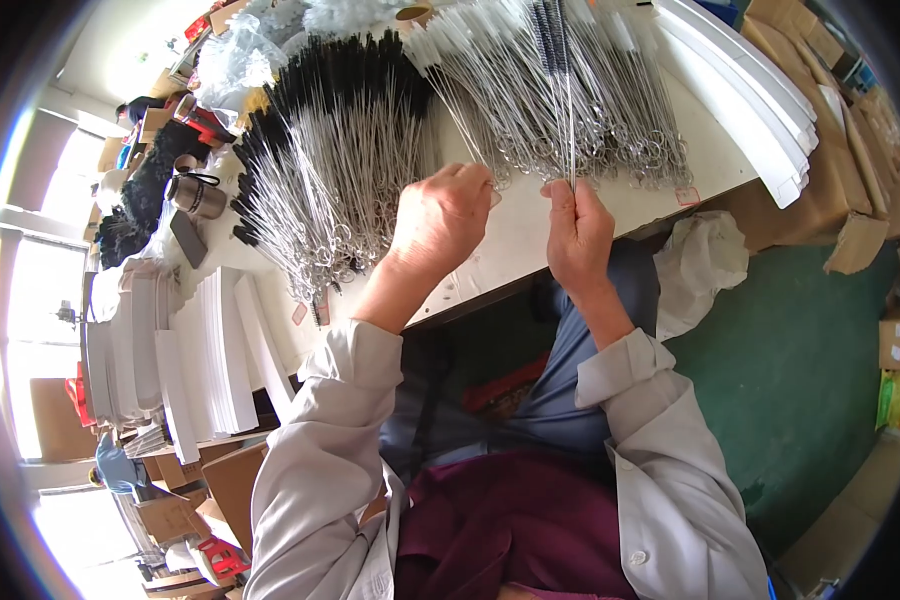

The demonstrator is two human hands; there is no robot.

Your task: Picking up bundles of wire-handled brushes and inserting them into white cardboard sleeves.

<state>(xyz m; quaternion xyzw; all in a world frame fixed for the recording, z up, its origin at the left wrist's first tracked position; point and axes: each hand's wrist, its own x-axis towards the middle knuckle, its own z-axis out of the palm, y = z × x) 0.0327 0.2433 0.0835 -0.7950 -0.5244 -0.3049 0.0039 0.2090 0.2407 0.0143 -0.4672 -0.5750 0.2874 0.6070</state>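
My right hand [578,235] is closed around the thin metal stems of dark-bristled wire brushes [553,45], which stand upright with their heads pointing away from me. To its left, my left hand [442,212] is curled with fingers pressed together at the near edge of a pile of white-bristled wire brushes [515,90]. What it pinches, if anything, is too small to make out. Left of that hand lies a big heap of black-bristled wire brushes [345,130], their looped ends toward me.
The white table [470,265] ends just before my lap. White folded strips [220,345] are stacked at the left, and more white strips [745,90] lie at the right. A metal flask [196,194] stands at the far left. Cardboard boxes [820,150] crowd the right side.
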